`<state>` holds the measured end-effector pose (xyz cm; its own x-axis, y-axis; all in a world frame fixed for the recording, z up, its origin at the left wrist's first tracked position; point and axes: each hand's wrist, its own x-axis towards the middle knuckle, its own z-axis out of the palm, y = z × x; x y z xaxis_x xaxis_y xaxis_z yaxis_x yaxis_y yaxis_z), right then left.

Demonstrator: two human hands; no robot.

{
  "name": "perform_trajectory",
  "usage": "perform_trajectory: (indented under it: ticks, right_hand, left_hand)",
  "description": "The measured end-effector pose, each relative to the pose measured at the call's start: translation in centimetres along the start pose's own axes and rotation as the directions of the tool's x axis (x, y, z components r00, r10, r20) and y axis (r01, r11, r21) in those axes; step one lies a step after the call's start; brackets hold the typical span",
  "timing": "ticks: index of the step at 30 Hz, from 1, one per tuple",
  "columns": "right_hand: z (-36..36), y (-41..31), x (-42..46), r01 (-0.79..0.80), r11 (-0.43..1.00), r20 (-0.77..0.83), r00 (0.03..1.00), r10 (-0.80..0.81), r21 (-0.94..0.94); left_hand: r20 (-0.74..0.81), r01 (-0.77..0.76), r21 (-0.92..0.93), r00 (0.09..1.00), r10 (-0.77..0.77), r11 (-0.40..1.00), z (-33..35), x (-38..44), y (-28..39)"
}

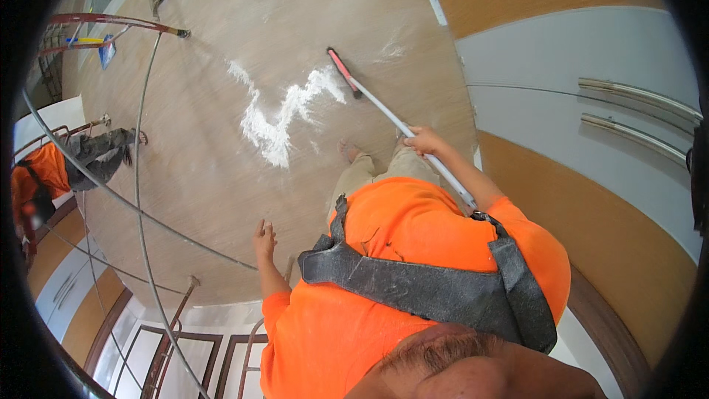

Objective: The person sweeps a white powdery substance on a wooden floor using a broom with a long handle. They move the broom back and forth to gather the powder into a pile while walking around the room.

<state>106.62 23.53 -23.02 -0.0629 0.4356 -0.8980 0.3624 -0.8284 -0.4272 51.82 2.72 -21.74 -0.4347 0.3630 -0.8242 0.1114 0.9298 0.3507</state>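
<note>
My right hand (pixel 424 141) grips the pale metal pole of a push broom (pixel 344 71) near its middle; the pole's upper end reaches my shoulder strap. The broom's red and black head rests on the brownish floor (pixel 210 188), just right of a jagged line of white powder (pixel 279 122). Fainter white smears (pixel 392 51) lie farther right. My left hand (pixel 266 239) hangs beside me at the lower left, fingers apart, holding nothing. My bare feet stand on the floor below the powder.
Metal scaffold frames with thin crossing braces (pixel 138 177) stand at the left. Another person (pixel 47 169) in an orange shirt is beyond them. A blue dustpan (pixel 107 52) is at the upper left. Doors with long metal handles (pixel 637 138) line the right side.
</note>
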Motion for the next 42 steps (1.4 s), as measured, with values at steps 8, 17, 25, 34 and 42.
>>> perform_trajectory:
  ticks: [8, 17, 25, 34, 42]
  right_hand:
    - [-17.8, 0.3, 0.2, -0.032, 0.897, -0.39, 0.907, -0.159, -0.441]
    - [-35.1, -7.7, 20.5, -0.031, 0.601, -0.428, 0.732, -0.53, -0.799]
    - [-30.5, -13.6, 31.4, -0.105, 0.538, -0.122, 0.993, 0.003, -0.837]
    - [-27.3, -17.4, 18.5, 0.182, 0.831, 0.062, 0.982, -0.176, -0.525]
    - [-36.9, -10.8, 19.1, 0.123, 0.533, -0.125, 0.905, -0.405, -0.837]
  left_hand:
    - [0.067, 0.099, -0.094, 0.993, -0.093, 0.991, 9.6, -3.1, 1.1]
    - [0.021, 0.198, -0.067, 0.98, -0.197, 0.978, 21.5, -11.1, 6.9]
    - [-0.099, 0.229, -0.178, 0.964, -0.249, 0.957, 27.9, -20.6, 13.1]
    - [0.006, 0.13, -0.214, 0.991, -0.132, 0.968, 31.9, -14.4, 11.2]
    - [-0.088, 0.183, -0.325, 0.971, -0.222, 0.928, 31.6, -18.5, 11.8]
